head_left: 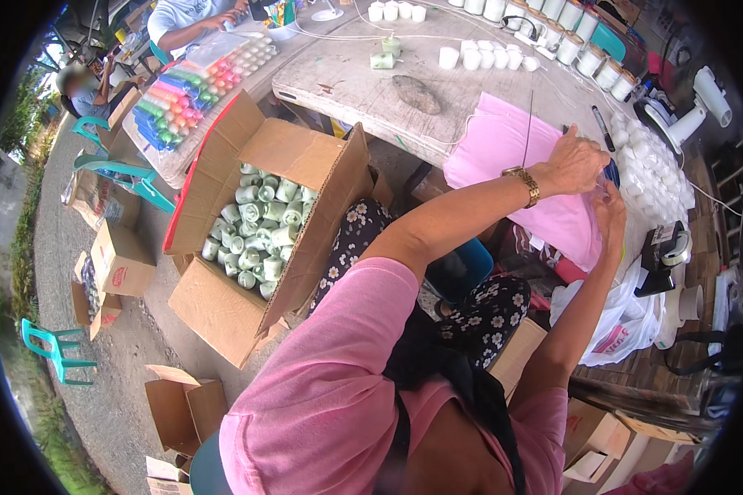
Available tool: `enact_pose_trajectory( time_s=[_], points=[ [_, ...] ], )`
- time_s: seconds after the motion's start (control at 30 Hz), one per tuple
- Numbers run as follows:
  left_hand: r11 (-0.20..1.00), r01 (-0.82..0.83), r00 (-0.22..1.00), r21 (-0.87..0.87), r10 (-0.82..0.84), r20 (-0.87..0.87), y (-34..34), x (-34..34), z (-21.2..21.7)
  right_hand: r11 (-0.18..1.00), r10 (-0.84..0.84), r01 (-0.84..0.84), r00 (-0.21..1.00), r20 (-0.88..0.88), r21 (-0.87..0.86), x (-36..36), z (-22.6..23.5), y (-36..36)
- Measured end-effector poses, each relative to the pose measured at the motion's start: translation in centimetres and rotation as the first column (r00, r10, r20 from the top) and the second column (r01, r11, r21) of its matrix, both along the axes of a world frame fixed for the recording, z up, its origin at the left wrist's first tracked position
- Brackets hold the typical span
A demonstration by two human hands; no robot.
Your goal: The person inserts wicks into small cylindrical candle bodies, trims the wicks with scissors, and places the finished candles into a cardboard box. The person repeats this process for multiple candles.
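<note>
My left hand (576, 161), with a gold watch on its wrist, is closed over the right end of a pink cloth (504, 136) on the table. Just below it, my right hand (609, 213) has its fingers pinched together. What either hand grips is too small or hidden to make out. A dark blue item (612, 172) shows partly between them. Beyond my left wrist, a long thin metal rod (529, 124) stands up across the cloth. A black pen (603, 128) lies beyond my hands, beside a heap of small white cups (648, 169).
An open cardboard box (215, 305) of pale green cups stands left of my legs. White cups (487, 58) and lidded jars (570, 45) line the far table. A white lamp (689, 115) and plastic bag (619, 322) are at right. Another person (194, 25) sits far left.
</note>
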State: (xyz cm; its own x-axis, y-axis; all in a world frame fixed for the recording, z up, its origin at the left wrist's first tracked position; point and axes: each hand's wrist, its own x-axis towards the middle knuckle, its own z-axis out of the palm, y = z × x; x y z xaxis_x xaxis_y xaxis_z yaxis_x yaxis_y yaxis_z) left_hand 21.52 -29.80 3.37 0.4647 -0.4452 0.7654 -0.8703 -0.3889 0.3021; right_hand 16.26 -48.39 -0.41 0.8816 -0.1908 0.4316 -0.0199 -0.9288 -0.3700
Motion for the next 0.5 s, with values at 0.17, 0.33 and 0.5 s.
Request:
enact_pose_trajectory(
  time_s=[0.17, 0.33, 0.5],
  points=[
    [0.972, -0.021, 0.902, -0.235, 0.120, 0.415, 3.6, -2.0, 0.5, 0.987, 0.123, -0.151, 0.920, 0.372, 0.046, -0.4, 2.4, 5.6],
    [0.989, -0.006, 0.753, -0.146, 0.101, 0.650, 7.8, -3.8, 1.3, 0.909, 0.297, -0.392, 0.846, 0.444, 0.139, 1.3, 2.9, 9.3],
    [0.951, -0.300, 0.873, -0.070, 0.304, 0.382, 12.6, -4.2, -4.1, 0.827, 0.069, -0.190, 0.968, -0.240, -0.530, 2.2, 1.8, 12.6]
  ],
)
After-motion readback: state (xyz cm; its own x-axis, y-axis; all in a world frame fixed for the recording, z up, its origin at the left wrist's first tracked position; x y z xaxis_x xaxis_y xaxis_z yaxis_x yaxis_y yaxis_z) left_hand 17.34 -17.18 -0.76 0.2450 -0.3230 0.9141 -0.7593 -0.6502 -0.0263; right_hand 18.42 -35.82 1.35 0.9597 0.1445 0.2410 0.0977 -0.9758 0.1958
